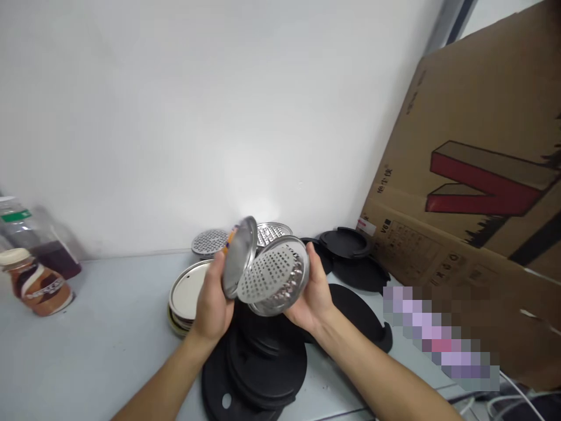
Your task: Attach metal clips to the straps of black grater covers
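Observation:
My left hand [213, 307] is closed on a round metal lid [239, 257], tilted up on its edge, with a bit of orange showing behind it. My right hand [313, 298] grips a shallow round metal grater [284, 295] by its far rim. Between them a perforated grater disc [269, 272] leans at a slant, overlapping the right-hand piece; whether it is separate I cannot tell. Behind my hands lie more grater discs [209, 241]. Near my left wrist is a stack of round metal lids [189, 292]. Black round plastic lids [267, 368] lie below my hands.
More black lids [346, 242] lie at the back right. A large cardboard box [473, 117] leans there, with a pixelated patch before it. At the left stand a brown-labelled bottle [39, 286] and a bottle of dark liquid [52, 251]. White cables [521, 392] run lower right.

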A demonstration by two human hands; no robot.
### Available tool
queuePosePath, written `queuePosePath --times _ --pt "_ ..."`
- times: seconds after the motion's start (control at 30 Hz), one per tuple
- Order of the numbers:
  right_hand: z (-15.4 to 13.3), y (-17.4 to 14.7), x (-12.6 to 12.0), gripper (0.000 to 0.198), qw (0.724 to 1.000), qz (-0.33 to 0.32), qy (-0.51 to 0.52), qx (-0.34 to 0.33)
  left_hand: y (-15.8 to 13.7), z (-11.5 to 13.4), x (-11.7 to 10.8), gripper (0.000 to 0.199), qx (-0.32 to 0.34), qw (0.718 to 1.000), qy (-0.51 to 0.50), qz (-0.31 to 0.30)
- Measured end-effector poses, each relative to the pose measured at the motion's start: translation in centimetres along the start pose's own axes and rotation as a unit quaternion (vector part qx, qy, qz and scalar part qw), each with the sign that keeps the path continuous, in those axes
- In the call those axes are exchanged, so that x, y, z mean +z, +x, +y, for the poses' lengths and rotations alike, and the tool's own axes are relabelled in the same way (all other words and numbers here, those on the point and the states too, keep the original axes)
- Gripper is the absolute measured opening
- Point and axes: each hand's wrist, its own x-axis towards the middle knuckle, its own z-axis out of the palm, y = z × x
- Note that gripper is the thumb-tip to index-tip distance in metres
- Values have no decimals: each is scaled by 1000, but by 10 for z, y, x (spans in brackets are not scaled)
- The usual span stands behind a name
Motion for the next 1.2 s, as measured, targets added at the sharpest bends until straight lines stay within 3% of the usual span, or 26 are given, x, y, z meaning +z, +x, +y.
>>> queuePosePath --times 0.1,0.2,0.3,0.37,0.5,0.6,0.7,0.9,1.07,1.2 --pt "-5 1 0 59 998 42 18 35 23 19 -15 53 -94 989 -97 55" --pt "-6 2 -1 60 997 74 5 33 45 30 -41 45 -150 979 -107 90" --pt "-5 3 -1 56 994 105 -16 16 61 31 -70 26 -123 976 53 172" --pt "-5 3 -1 49 992 123 -35 8 68 32 -90 31 -87 960 177 198" --pt "-12 3 0 34 986 159 -46 -31 72 39 -120 55 -78 933 309 164" --pt "-18 3 -1 30 982 173 -39 -66 72 40 -133 40 -115 902 405 93" --pt "-20 4 -1 31 980 178 -43 -80 72 37 -138 24 -111 856 502 60" --pt "-12 5 0 32 981 177 -53 -56 70 34 -141 18 -90 778 622 0" --pt "-10 6 -1 33 982 166 -63 -66 69 34 -148 20 -82 750 656 -31" --pt "-8 7 -2 33 981 166 -79 -63 66 44 -134 38 -27 743 668 10"
